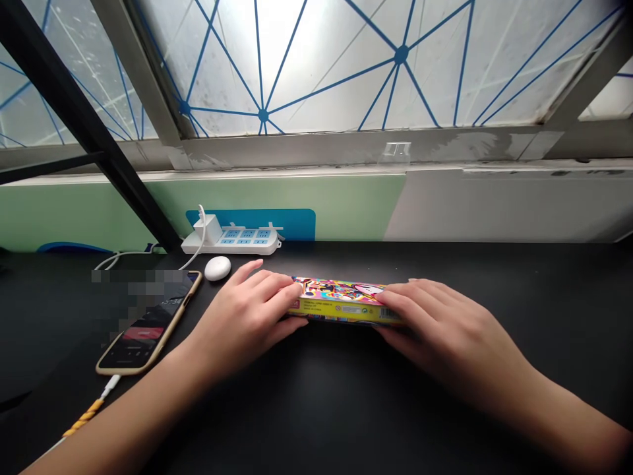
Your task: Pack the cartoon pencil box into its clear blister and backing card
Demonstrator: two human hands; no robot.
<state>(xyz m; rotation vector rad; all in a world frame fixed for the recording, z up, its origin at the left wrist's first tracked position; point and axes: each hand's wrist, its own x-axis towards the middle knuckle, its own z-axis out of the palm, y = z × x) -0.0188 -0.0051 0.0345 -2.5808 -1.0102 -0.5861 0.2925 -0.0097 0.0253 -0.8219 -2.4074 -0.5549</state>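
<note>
Yellow-sided box (339, 307) lies between left fingers (277, 301) and right fingers (406, 307), clamped on its ends.

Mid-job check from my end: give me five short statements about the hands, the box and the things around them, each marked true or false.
1. The left hand and the right hand are both on the colourful box. True.
2. The phone lies to the right of the box. False: it lies to the left, beside the left forearm.
3. A small white rounded object lies just in front of the power strip. True.
4. Nothing is plugged into the power strip. False: a white plug sits at its left end.
5. A cable with a yellow wrap leads to the near end of the phone. True.
</note>
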